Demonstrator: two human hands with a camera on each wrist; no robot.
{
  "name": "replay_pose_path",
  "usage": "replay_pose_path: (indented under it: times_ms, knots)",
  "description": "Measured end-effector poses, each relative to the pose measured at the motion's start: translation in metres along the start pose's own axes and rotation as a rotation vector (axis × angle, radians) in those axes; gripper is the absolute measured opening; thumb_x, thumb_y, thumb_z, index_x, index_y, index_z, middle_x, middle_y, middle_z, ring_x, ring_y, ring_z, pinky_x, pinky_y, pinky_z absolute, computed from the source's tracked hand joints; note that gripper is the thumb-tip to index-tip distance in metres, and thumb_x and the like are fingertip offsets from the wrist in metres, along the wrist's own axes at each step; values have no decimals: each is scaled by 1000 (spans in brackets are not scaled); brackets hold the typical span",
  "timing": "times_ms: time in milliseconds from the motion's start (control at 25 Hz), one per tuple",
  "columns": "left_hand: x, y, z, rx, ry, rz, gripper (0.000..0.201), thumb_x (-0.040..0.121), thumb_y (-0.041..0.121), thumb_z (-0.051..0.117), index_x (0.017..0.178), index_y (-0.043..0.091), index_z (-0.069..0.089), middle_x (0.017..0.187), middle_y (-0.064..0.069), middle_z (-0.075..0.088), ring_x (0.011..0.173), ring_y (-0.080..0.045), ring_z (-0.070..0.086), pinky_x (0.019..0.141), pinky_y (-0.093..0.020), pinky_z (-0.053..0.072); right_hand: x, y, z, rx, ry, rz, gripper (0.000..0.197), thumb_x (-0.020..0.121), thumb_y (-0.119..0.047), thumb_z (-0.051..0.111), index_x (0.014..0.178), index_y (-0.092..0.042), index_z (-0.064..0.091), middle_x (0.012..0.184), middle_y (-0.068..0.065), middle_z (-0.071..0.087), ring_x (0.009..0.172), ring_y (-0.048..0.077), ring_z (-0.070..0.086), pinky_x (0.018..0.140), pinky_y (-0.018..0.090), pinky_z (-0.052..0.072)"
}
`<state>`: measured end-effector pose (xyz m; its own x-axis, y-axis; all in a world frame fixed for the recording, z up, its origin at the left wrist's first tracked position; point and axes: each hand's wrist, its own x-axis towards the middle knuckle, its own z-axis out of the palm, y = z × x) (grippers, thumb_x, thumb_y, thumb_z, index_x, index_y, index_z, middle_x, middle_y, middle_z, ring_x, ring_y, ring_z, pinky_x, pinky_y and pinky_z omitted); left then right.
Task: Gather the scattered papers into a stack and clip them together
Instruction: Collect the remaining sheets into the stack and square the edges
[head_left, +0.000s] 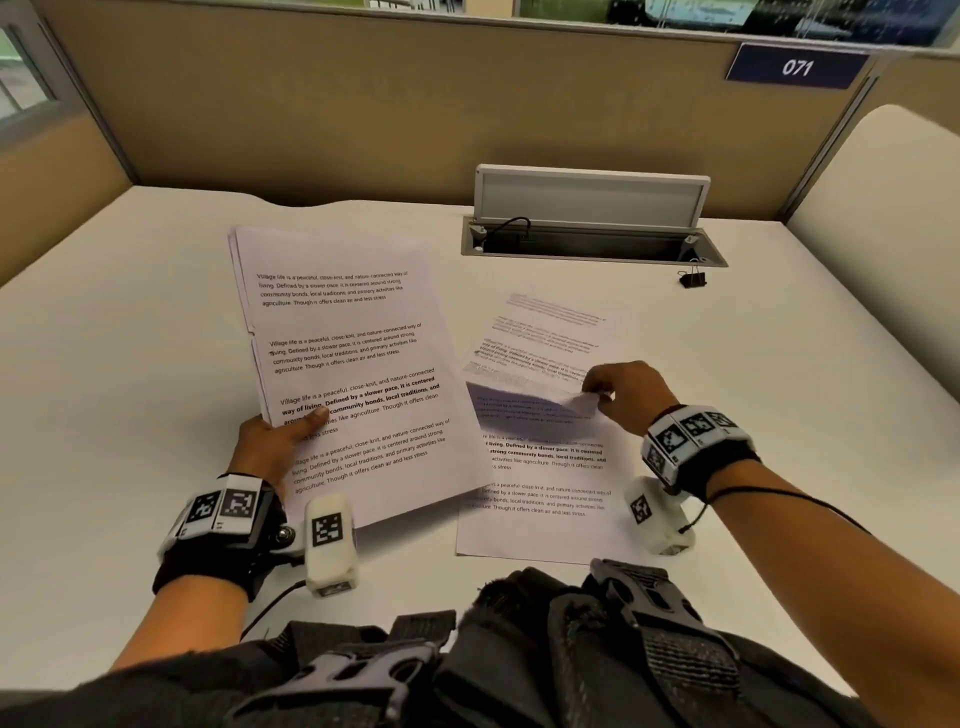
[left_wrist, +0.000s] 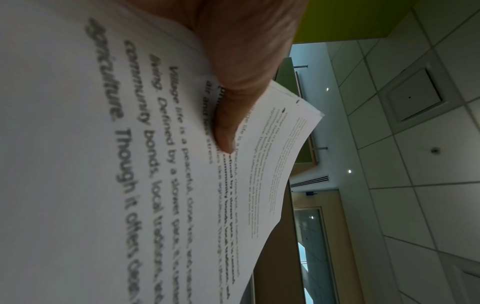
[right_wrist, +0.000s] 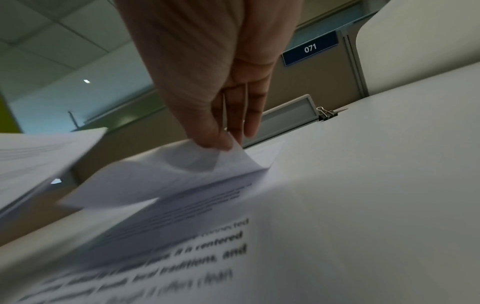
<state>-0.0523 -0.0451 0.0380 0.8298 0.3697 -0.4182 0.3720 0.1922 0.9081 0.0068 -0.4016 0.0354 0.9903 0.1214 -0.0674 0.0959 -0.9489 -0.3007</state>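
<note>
So the white surface (head_left: 130, 338) has printed pages on it. Left hand (head_left: 270, 441) has its grip clamped on a stack of papers (head_left: 353, 374), thumb on top, holding it lifted and tilted on the left side. Right hand (head_left: 623, 395) is pinching the corner of a loose sheet (head_left: 545, 332), curling it up off another sheet (head_left: 540, 499) lying flat; it's blurry, so maybe more than one. A small black binder clip (head_left: 692, 278) sits further back by the open cable tray (head_left: 592, 239).
</note>
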Motion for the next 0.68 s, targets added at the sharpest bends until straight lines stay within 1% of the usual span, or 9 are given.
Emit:
replay_pose_path:
  times_ms: [40, 120, 200, 240, 320, 400, 480, 560, 680]
  knots:
    - [0, 1, 1, -9, -6, -2, 37, 77, 7, 68, 112, 4, 60, 117, -24, 61, 102, -39, 61, 96, -55, 45, -9, 3, 0, 23, -34, -22, 28, 77, 2, 52, 96, -9, 69, 100, 12, 70, 96, 30, 63, 81, 31, 47]
    - [0, 2, 2, -17, -21, -10, 35, 76, 8, 69, 110, 6, 61, 116, -23, 62, 104, -39, 61, 96, -56, 45, -26, 9, 1, 5, -182, -51, 27, 77, 1, 56, 98, -11, 70, 103, 10, 70, 99, 26, 62, 83, 26, 44]
    - [0, 0, 4, -10, -42, -15, 30, 75, 8, 69, 104, 8, 63, 114, -22, 63, 103, -39, 61, 95, -57, 45, -37, 14, 2, -15, -341, -43, 27, 79, -2, 59, 102, -12, 69, 108, 9, 67, 103, 23, 60, 84, 23, 41]
    - [-1, 0, 5, -8, -52, -18, 25, 75, 8, 69, 100, 9, 64, 113, -21, 63, 102, -39, 62, 95, -57, 45, -40, 15, 2, 1, -363, -18, 26, 80, -5, 60, 104, -12, 68, 109, 9, 67, 104, 22, 60, 85, 23, 41]
    - [-1, -3, 8, -5, -62, -25, 22, 75, 7, 69, 96, 9, 64, 112, -21, 63, 95, -37, 63, 94, -57, 45, -37, 17, 2, 64, -253, 67, 24, 82, -12, 61, 106, -10, 66, 112, 9, 67, 103, 22, 61, 87, 23, 41]
    - [-2, -6, 10, -3, -58, -33, 29, 76, 6, 68, 104, 6, 62, 113, -23, 62, 93, -37, 62, 94, -56, 45, -30, 18, 6, 101, -124, 232, 34, 82, -24, 64, 113, -8, 61, 119, 11, 63, 109, 25, 58, 90, 26, 41]
    - [-3, -9, 11, -7, -62, -37, 32, 76, 5, 67, 107, 7, 61, 114, -25, 61, 97, -39, 60, 96, -57, 44, -22, 14, 14, 80, -134, 426, 63, 78, -44, 66, 124, -6, 49, 128, 14, 54, 118, 30, 51, 96, 33, 40]
    - [-3, -10, 9, -16, -64, -39, 30, 76, 4, 67, 104, 8, 60, 115, -26, 60, 95, -39, 61, 96, -58, 43, -16, 3, 21, -3, -175, 522, 85, 68, -61, 66, 126, -3, 43, 129, 17, 48, 119, 33, 48, 98, 38, 40]
    - [-1, -10, 7, -23, -46, -40, 31, 77, 3, 67, 106, 7, 60, 112, -25, 60, 81, -30, 62, 97, -58, 43, -11, -11, 28, -56, -181, 551, 91, 63, -64, 68, 124, -2, 42, 129, 19, 44, 118, 34, 47, 98, 41, 41]
